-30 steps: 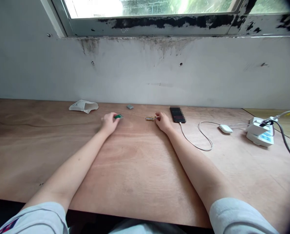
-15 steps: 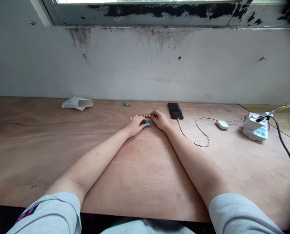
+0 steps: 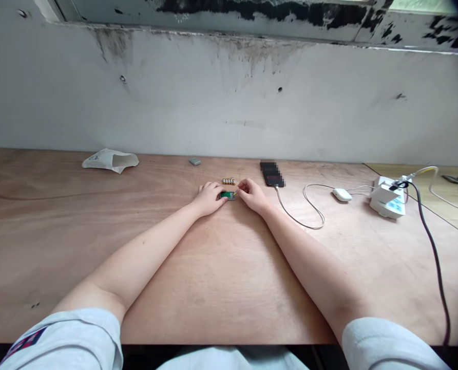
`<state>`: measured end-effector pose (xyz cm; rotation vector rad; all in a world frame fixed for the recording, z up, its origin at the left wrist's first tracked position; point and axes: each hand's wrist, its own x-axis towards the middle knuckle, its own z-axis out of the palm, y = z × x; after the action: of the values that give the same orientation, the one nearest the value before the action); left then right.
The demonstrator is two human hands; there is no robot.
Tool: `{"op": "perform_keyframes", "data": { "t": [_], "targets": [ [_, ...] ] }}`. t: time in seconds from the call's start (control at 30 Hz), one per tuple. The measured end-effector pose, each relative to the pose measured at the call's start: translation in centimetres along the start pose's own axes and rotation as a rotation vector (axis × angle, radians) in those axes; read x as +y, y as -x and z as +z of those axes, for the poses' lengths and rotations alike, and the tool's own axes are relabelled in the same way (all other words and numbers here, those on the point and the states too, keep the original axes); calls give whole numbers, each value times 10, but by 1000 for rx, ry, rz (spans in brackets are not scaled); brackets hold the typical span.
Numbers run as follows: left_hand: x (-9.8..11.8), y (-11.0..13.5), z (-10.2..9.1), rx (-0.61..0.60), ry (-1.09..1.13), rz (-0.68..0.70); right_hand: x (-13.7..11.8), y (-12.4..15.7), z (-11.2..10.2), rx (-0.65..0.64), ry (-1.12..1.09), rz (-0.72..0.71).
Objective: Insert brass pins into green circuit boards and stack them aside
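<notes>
My left hand [image 3: 208,197] rests on the wooden table [image 3: 221,267] with its fingers closed on a small green part [image 3: 226,195]. My right hand [image 3: 252,194] meets it from the right, fingertips pinched at the green part's right end; what they hold is too small to make out. A short row of small brass-coloured pieces [image 3: 228,181] lies just behind the hands.
A dark phone [image 3: 272,173] lies behind my right hand, its white cable [image 3: 309,213] running to a white charger [image 3: 342,194] and a power strip [image 3: 386,200]. A crumpled white bag [image 3: 109,160] and a small grey piece [image 3: 194,161] lie near the wall. A black cord [image 3: 437,257] crosses at right.
My left hand carried the green part to the right until it met my right hand. My right hand came off the brass row toward the green part. The view tilted down.
</notes>
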<state>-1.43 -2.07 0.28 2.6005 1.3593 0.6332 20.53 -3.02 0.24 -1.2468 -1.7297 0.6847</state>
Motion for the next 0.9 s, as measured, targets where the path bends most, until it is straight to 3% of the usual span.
{"op": "perform_keyframes", "data": {
  "t": [0.57, 0.9],
  "targets": [
    [5, 1, -5, -31, 6, -22, -4, -7, 8, -125, 190, -205],
    [5, 0, -3, -30, -11, -30, 2, -9, 11, -126, 238, -204]
  ]
}}
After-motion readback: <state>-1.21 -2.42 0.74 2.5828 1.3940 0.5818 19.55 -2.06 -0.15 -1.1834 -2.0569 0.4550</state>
